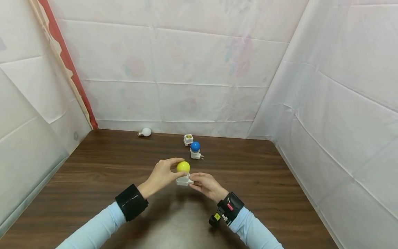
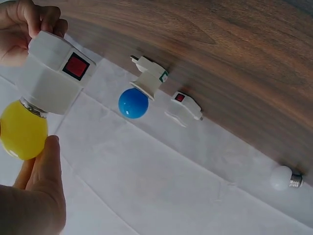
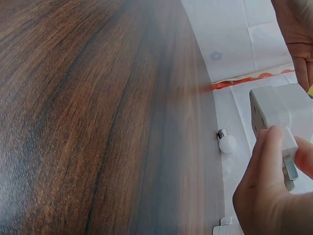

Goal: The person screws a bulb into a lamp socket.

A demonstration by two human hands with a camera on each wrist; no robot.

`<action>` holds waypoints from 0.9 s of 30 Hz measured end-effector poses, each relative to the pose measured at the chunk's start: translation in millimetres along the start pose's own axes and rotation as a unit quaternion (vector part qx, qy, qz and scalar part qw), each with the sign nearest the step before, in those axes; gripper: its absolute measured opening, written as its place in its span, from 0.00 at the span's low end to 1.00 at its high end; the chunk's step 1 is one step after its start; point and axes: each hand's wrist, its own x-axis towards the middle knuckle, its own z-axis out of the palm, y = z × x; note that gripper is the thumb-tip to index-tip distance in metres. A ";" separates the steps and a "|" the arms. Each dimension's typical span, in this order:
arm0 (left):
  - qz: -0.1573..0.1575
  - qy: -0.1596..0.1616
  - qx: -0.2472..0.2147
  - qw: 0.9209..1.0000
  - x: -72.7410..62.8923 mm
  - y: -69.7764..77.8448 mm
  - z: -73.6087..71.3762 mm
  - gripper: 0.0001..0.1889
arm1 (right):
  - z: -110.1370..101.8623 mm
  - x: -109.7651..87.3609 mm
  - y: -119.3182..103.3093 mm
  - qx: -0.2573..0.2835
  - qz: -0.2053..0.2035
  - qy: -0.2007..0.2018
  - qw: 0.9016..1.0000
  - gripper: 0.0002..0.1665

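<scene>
My left hand (image 1: 164, 173) pinches a yellow light bulb (image 2: 23, 130) between thumb and fingers. The bulb's metal screw base sits in the top of a white plug-in lamp socket (image 2: 56, 73), which has a red rocker switch on its side. Gripping that socket by its plug end is my right hand (image 1: 207, 185); the metal prongs (image 3: 289, 171) show beside its fingers in the right wrist view. Both hands hold the pair above the table. How deep the bulb's base sits in the socket I cannot tell exactly; part of the metal is visible.
Behind the hands stands a blue bulb (image 1: 195, 146) in a white plug-in socket (image 1: 195, 155). Another white socket (image 1: 188, 139), without a bulb, is near the back edge. Farther left lies a white bulb (image 1: 146, 131). White sheets (image 1: 192, 62) enclose the brown table (image 1: 102, 166).
</scene>
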 end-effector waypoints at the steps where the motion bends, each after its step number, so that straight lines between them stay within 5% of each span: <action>1: 0.001 -0.008 -0.007 1.000 0.3 -0.4 0.1 0.26 | -0.4 -0.2 0.0 -0.001 0.000 -0.001 1.000 0.21; 12: 0.021 -0.088 -0.029 0.996 4.8 -2.6 0.6 0.24 | -3.9 0.4 0.1 -0.002 0.005 -0.004 1.000 0.21; 23: 0.026 -0.090 -0.033 0.995 4.3 0.2 0.0 0.25 | -5.4 -0.4 -0.4 -0.003 -0.005 -0.013 1.000 0.20; 27: 0.008 -0.055 -0.009 0.998 3.5 3.4 1.4 0.28 | -6.4 -0.3 -0.7 0.001 -0.013 -0.014 1.000 0.19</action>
